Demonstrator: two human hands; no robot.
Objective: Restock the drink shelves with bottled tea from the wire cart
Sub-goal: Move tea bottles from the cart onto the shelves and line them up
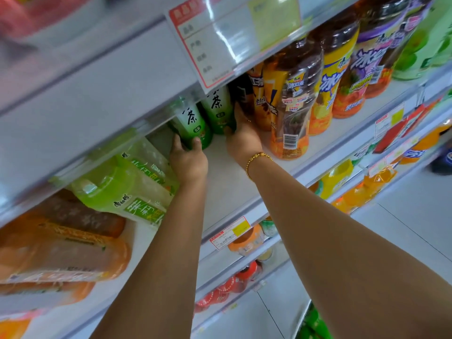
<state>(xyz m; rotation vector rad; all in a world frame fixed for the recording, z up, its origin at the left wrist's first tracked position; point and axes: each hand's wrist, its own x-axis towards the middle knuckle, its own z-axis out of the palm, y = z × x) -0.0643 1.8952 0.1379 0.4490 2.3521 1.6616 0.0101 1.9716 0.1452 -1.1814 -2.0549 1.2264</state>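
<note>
The shelf [230,182] lies under both hands, bare on their wrist side. Ahead of the fingers two green tea bottles stand side by side, long axes rising away. The left hand [188,160] curls round the base of the left bottle [193,123], which leans a little. The right hand [242,140] clasps the right bottle [219,110] low down. The upper shelf [122,77] hides both caps; the cart is out of view.
</note>
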